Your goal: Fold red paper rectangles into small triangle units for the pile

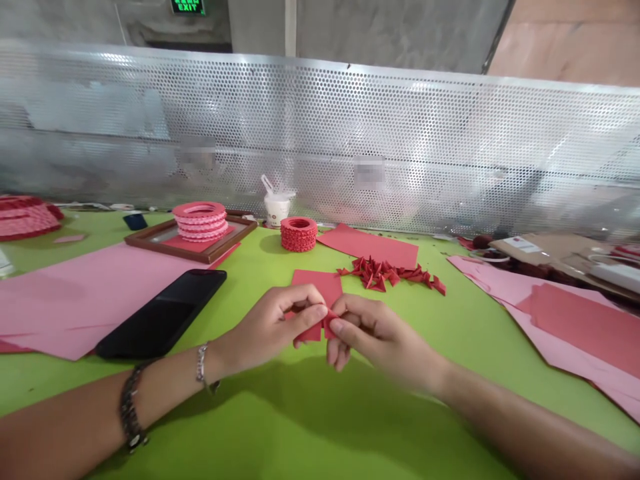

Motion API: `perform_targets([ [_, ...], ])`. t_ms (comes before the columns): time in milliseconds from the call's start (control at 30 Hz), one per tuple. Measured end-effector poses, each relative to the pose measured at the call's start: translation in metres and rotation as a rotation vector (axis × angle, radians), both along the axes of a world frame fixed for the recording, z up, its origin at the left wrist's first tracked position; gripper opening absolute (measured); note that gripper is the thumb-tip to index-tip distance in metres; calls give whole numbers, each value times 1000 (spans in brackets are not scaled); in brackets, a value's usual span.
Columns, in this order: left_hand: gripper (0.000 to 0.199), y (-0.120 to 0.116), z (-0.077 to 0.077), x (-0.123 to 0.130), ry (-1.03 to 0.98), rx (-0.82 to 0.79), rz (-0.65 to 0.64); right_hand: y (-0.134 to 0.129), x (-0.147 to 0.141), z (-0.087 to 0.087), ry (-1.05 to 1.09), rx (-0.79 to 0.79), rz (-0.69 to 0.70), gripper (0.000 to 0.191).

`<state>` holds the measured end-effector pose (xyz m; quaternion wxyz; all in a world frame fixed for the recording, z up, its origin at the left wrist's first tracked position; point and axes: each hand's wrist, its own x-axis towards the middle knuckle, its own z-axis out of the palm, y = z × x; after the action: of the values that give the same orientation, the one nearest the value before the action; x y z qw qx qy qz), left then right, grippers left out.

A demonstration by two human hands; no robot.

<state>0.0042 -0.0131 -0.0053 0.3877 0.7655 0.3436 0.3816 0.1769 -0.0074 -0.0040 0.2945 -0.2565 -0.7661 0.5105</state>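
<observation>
Between my two hands is a small folded piece of red paper (330, 321), mostly covered by fingers. My left hand (287, 312) pinches one side of it between thumb and forefinger. On the other side my right hand (367, 327) grips it the same way, fingers curled. Red paper sheets (317, 283) lie on the table just behind the hands. A loose heap of folded red paper triangles (383, 273) is beyond my right hand. Farther back stands a red ring (299, 235) built from folded pieces.
On the green table (310, 413) lie a black phone (165, 313), pink sheets (70, 293) and red-and-pink sheets (590, 327). A brown frame (215, 253) bears pink and red rings (200, 222). Behind are a white cup (277, 208) and a perforated metal panel (330, 120).
</observation>
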Motion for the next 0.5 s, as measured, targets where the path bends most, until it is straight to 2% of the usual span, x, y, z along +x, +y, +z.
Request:
perform_targets([
  [200, 22, 0, -2, -2, 104, -45, -63, 3, 0, 0, -71, -57, 33, 25],
  [367, 22, -3, -2, -1, 175, 29, -19, 1, 1, 4, -111, -56, 14, 22],
  [500, 23, -3, -4, 0, 212, 48, 0, 0, 0, 1, -162, 7, -16, 23],
])
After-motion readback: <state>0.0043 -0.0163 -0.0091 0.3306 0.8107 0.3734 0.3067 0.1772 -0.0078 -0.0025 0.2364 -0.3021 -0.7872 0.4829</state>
